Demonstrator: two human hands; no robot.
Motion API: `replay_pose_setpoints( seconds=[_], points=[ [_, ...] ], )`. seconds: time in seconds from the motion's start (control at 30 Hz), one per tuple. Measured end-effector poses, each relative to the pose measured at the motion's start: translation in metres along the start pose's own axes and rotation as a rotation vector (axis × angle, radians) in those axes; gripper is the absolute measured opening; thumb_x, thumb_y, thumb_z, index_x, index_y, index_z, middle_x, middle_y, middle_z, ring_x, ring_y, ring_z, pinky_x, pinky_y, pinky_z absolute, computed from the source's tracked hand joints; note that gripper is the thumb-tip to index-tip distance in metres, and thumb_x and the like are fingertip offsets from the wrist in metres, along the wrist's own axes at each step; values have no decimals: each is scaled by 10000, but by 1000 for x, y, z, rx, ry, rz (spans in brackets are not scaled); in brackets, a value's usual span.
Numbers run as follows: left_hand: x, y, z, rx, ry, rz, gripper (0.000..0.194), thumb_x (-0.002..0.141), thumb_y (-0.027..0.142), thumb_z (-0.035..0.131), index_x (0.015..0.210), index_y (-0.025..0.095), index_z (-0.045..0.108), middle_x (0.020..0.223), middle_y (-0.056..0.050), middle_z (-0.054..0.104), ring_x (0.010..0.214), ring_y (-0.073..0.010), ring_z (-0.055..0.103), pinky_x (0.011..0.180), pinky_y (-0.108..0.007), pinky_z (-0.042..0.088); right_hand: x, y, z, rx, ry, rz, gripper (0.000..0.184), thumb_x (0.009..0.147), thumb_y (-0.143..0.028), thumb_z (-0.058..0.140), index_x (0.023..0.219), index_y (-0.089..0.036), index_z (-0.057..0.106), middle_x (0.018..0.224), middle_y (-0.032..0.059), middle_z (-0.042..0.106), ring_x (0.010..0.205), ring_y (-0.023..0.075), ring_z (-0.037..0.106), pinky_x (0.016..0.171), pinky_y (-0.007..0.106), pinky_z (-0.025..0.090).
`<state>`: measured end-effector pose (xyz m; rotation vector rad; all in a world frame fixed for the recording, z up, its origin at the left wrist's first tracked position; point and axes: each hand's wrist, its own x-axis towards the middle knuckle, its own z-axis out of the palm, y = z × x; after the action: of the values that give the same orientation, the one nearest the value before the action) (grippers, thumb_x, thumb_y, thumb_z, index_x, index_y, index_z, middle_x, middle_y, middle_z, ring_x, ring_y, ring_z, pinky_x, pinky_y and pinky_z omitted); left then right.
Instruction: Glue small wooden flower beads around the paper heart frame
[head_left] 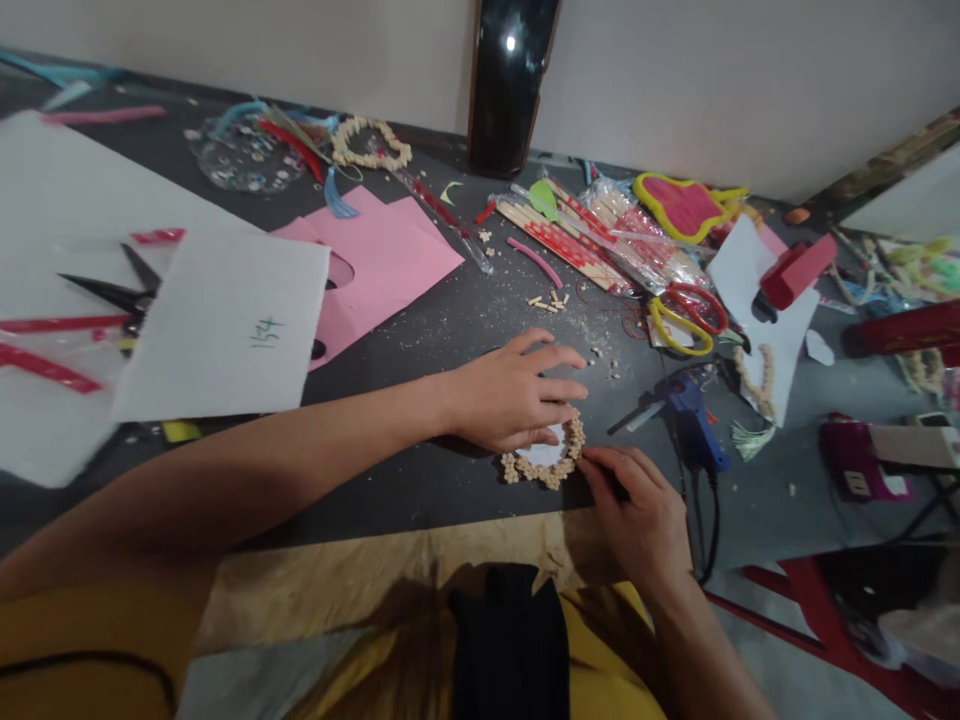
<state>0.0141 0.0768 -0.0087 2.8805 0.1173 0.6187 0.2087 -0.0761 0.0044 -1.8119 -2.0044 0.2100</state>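
Note:
A small heart-shaped ring of pale wooden pieces [551, 462] lies on the dark table [420, 470], with white paper showing inside it. My left hand [514, 392] rests flat over its upper left part, fingers stretched out and pressing on it. My right hand [637, 510] is at its lower right edge with fingers curled in a pinch against the ring; what they grip is hidden.
A blue glue gun [686, 405] lies just right of the hands. Red and yellow scissors [686, 315], packets of sticks [592, 235], pink paper [390, 255], a white sheet [225, 325], black scissors [112, 295] and another wooden heart [371, 145] are spread behind.

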Motion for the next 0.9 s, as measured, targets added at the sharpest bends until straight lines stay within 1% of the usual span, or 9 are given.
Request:
replay_pose_setpoints(
  seconds=[0.2,0.37,0.5,0.7,0.77,0.9],
  points=[
    [-1,0,1,-1,8,7,272,956,357,496,1076,211,691,1305,-63,633,1289,-339,430,1056,-557,257,-1,1,0,11,-12,5,118,914,-279,584,920,-237,693,853,24,729,780,162,678,724,303,543],
    [-1,-1,1,2,-1,7,270,953,356,496,1068,210,691,1315,-62,627,1290,-341,427,1061,-561,257,-1,2,1,22,9,7,105,905,-276,599,918,-236,695,869,22,734,789,159,681,719,304,540],
    [0,0,0,-10,-7,1,264,952,368,504,1060,223,696,1320,-56,624,1294,-337,424,1068,-560,249,-1,1,2,-12,4,11,111,908,-286,588,905,-233,685,834,23,730,775,164,677,703,310,521],
    [-1,-1,0,-17,-7,3,263,954,371,506,1053,222,699,1324,-63,621,1301,-337,421,1074,-565,246,0,-4,-3,33,-3,46,117,899,-308,589,872,-228,668,795,29,704,739,162,650,691,300,507],
    [0,-1,1,-18,0,6,269,956,369,499,1048,213,699,1321,-64,622,1301,-342,422,1069,-571,251,1,-6,-4,25,-5,57,139,890,-338,607,835,-225,666,755,19,688,699,154,632,659,287,491],
    [-1,0,1,-15,14,8,250,941,356,527,1044,209,701,1303,-67,633,1291,-345,439,1058,-568,267,5,-8,-4,-23,-67,104,261,882,-446,603,777,-220,681,700,17,672,623,146,597,587,269,448]
  ],
)
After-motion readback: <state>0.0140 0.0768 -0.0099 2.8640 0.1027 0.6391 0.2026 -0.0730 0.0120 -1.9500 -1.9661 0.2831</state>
